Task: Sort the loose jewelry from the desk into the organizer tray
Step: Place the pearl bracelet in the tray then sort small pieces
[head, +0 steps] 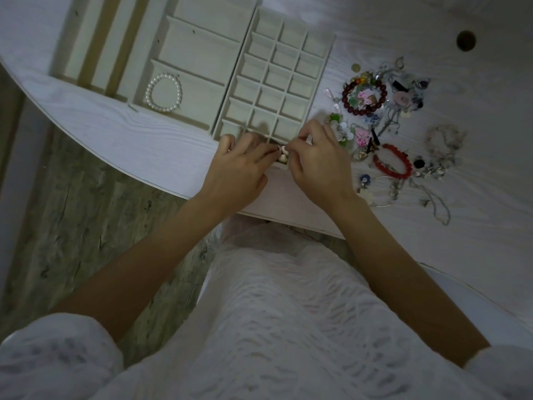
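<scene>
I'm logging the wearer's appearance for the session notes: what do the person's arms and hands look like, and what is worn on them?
Both forearms are bare from above the elbow down. The left hand and right hand show no gloves, and I can make out no rings, watch or wristband in this dim view. Short, loose white sleeves of a textured, wavy-patterned fabric cover the upper arms, matching the white garment below.

A home room: white wood-grain desk, wood-look floor, jewelry trays
</scene>
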`<state>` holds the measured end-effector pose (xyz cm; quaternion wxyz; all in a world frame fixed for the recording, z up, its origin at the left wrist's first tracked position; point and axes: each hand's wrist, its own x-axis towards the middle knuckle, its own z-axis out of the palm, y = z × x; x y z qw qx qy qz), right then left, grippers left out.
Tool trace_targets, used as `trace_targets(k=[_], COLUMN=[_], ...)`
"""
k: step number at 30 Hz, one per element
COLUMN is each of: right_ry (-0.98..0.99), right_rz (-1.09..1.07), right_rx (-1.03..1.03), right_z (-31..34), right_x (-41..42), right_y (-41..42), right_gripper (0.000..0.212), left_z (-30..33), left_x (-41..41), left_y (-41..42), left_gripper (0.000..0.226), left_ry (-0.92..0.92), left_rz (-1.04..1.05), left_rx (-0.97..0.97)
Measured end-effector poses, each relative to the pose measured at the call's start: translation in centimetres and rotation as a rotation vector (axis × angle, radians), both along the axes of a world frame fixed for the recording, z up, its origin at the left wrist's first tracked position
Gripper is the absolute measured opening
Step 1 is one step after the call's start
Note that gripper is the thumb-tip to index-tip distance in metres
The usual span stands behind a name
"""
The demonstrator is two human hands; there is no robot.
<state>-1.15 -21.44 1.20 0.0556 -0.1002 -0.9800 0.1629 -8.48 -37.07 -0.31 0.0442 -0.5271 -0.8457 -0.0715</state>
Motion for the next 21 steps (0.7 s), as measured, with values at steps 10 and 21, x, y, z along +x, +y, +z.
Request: trace_targets(k=[10,21], right_ry=[0.006,0.195], right_rz=[-0.048,-0.154], right_rx=[0.021,-0.046], right_z=[-0.6,0.9], right_x=[-0.7,4.5], right_y=[-0.6,2.3], right_gripper=[0.014,0.015], left_z=[0.3,1.3], left_x=[1.0,1.2], left_y=[0.1,-0.5], left_gripper=[0.039,0.023], left_ry=[0.016,-0.129], left_rz=[0.054,0.085], left_rx=[0.014,0.211])
